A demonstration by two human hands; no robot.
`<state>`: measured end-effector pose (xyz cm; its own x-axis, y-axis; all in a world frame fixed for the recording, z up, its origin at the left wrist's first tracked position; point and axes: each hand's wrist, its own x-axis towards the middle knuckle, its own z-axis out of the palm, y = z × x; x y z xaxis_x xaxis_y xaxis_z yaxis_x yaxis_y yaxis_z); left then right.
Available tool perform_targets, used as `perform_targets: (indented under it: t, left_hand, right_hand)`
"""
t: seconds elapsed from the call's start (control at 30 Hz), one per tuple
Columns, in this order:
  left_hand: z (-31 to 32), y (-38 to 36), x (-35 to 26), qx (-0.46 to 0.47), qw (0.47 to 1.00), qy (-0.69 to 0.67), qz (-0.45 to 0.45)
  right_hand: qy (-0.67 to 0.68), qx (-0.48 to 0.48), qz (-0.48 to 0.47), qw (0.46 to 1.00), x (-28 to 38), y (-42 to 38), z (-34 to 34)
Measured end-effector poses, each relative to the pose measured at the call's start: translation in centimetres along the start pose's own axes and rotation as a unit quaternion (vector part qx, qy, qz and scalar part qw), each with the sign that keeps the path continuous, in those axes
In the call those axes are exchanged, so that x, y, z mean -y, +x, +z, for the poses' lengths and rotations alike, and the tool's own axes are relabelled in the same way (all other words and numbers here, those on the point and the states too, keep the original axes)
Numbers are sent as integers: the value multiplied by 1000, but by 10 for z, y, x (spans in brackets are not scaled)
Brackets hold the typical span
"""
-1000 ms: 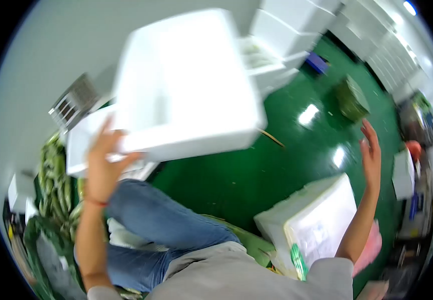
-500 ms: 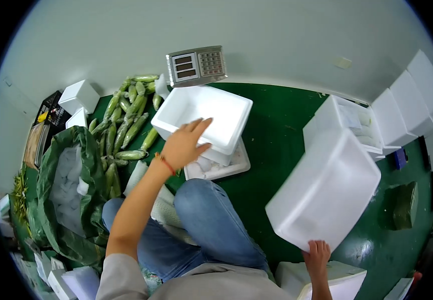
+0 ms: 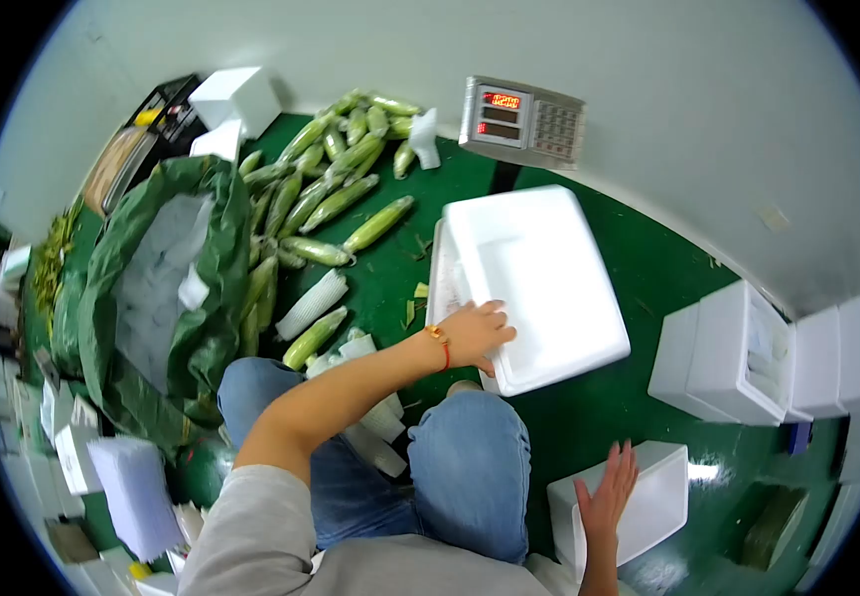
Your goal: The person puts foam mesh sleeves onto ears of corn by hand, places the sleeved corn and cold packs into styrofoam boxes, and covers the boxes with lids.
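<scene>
A white foam box with its opening toward me sits over the pale platform of the scale. My left hand is closed on its near-left rim, fingers over the edge and thumb on the outer wall. A red bracelet circles that wrist. At lower right, my right hand holds nothing, its fingers stretched out and apart. Behind it another foam box rests on the green floor, overlapped by the hand in this view.
The scale's display glows red by the wall. Left of the scale lie several wrapped corn cobs and white foam net sleeves. A green sack holds clear bags. More foam boxes stand at right.
My left hand has come down onto the box rim, and that box is turned. My right hand has released the large foam box. The scale display has lit; the view has swung left.
</scene>
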<state>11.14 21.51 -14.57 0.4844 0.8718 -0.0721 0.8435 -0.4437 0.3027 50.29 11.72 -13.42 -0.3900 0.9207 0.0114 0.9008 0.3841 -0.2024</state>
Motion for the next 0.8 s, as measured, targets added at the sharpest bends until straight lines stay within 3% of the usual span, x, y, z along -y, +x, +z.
perform_targets:
  t: [0.03,0.1,0.17,0.2,0.3,0.33,0.4,0.47,0.5,0.53,0.57,0.6,0.67,0.7,0.77,0.8]
  left_hand:
    - [-1,-1,6,24,999,4,45]
    - [-4,-8,18,-35,997,38,64]
    - [-16,-25,39,-78,994,59,54]
    - [-29,-43,55,-90,993,62,33]
    - [-76,-118,99,-77,988,49,-128]
    - [-87,-151,108,-79,977,40,-192]
    - [-75,-219,122,-123,951,129,-254]
    - [-41,-271,117,-62,941,144,-299]
    - [-24,-286,106,-11,954,120,-273]
    - [-2,-291,94,-28,967,66,-244]
    - [55,-295,92,-2,956,-1,-292]
    - [77,-289,80,-6,984,73,-162]
    - [127,-269,76,-3,996,73,-58]
    - [147,-259,81,-33,995,85,-48]
    - [171,-243,104,41,997,47,-45]
    - [166,-238,109,57,997,20,-40]
  right_hand:
    - [-40,-3,-61,997,23,42,-9]
    - [-82,8,-179,980,57,108,-12]
    - [-37,76,-274,958,71,162,13]
    - [-11,115,-320,940,75,178,29]
    - [12,124,-303,945,80,197,58]
    - [9,79,-366,927,81,205,60]
    - [-7,136,-378,916,86,221,59]
    - [-8,142,-411,900,110,223,41]
    - [-2,113,-445,888,130,229,26]
    - [-12,132,-435,891,143,227,14]
    - [104,154,-405,895,155,223,13]
    - [220,174,-365,888,168,216,14]
    - [376,233,-318,839,198,207,14]
    - [400,299,-301,812,214,207,23]
    - [355,361,-271,819,254,204,51]
    - [294,343,-293,843,275,202,60]
